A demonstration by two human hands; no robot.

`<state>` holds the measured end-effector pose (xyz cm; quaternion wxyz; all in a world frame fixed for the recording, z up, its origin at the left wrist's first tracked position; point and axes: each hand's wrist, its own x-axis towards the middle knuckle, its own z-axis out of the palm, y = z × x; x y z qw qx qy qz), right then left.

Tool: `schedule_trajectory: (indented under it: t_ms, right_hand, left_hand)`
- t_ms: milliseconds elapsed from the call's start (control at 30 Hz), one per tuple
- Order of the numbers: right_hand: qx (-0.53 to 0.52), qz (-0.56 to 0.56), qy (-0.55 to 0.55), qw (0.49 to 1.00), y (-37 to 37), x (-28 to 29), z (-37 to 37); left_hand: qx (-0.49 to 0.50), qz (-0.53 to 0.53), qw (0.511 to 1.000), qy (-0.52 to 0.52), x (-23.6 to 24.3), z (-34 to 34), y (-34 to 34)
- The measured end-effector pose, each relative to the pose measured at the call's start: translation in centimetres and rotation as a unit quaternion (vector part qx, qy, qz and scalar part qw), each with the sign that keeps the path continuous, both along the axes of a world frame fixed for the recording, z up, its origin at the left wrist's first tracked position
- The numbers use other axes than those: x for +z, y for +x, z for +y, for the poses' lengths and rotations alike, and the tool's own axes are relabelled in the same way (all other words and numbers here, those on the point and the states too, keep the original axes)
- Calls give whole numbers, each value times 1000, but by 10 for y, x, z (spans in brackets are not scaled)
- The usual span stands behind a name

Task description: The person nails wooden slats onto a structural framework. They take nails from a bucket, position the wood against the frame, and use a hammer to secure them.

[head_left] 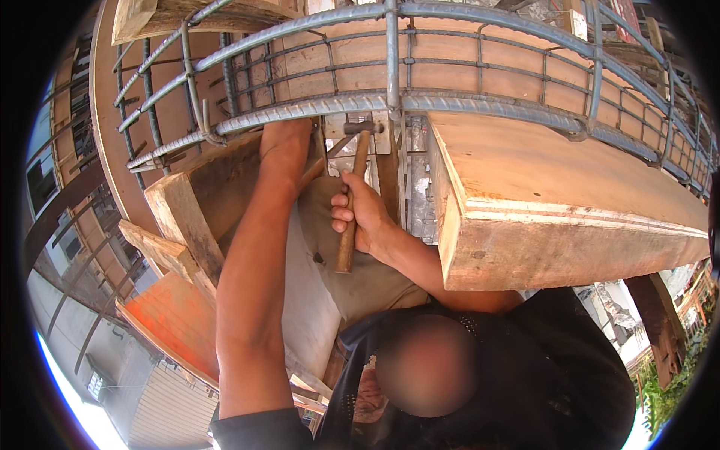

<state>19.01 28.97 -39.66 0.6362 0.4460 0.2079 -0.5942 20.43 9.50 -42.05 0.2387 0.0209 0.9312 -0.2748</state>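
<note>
My right hand [360, 210] is wrapped round the wooden handle of a hammer [347, 247], whose dark metal head is raised to just below the lower rebar. My left hand [283, 150] reaches up beneath the steel rebar cage [391, 60] beside the inner end of a wooden form box [191, 214]; its fingers are hidden behind the bar and wood. Around the hammer head is a narrow gap with pale boards and metal. To the right of my right hand stands a large plywood-topped wooden box [562, 195].
Plywood panels line the rebar cage behind. A cloth-like brown sheet [322, 232] hangs below the gap. An orange board [169, 326] lies at lower left, with scattered bars, walls and a corrugated surface [165, 409] far below. Dark clothing [547, 375] fills the lower right; greenery [675, 367] shows beyond.
</note>
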Motion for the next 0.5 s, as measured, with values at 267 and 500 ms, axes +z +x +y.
schedule_trajectory:
  t_ms: [267, 500]
  right_hand:
    - [8, -57, -28, 998, 5, -1, -4]
    - [274, 281, 15, 919, -32, -48, 58]
  left_hand:
    - [101, -129, 986, 6, 3, 19, -16]
    - [105, -157, 982, -31, 28, 26, -43]
